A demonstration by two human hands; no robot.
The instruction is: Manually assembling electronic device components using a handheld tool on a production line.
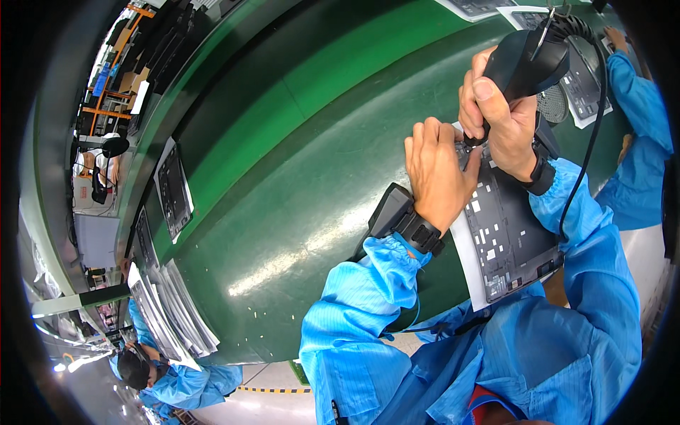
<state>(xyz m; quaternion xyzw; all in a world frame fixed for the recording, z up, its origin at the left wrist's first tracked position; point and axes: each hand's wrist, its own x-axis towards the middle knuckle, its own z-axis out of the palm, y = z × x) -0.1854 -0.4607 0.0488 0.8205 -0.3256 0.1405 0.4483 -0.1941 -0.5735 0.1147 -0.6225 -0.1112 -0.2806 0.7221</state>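
Note:
A black flat electronics casing panel point(513, 227) with small white patches lies on a white sheet point(466, 258) in front of me. My right hand point(504, 117) grips a black powered screwdriver point(524, 64), held at a tilt, with its lower end at the panel's far part. The exact contact at its tip is hidden by my fingers. Beside that tip, my left hand point(440, 170) rests on the panel's far left part, thumb apart from the extended fingers. Nothing shows in it. Black bands with boxy devices point(391, 211) sit at my wrists.
From the screwdriver a black cable point(601, 120) runs down past my right arm. A round perforated dish point(554, 104) stands beyond the panel. Similar panels point(173, 188) and stacked sheets point(177, 312) lie along the green bench point(319, 212). Co-workers' blue sleeves point(641, 95) show at right and lower left.

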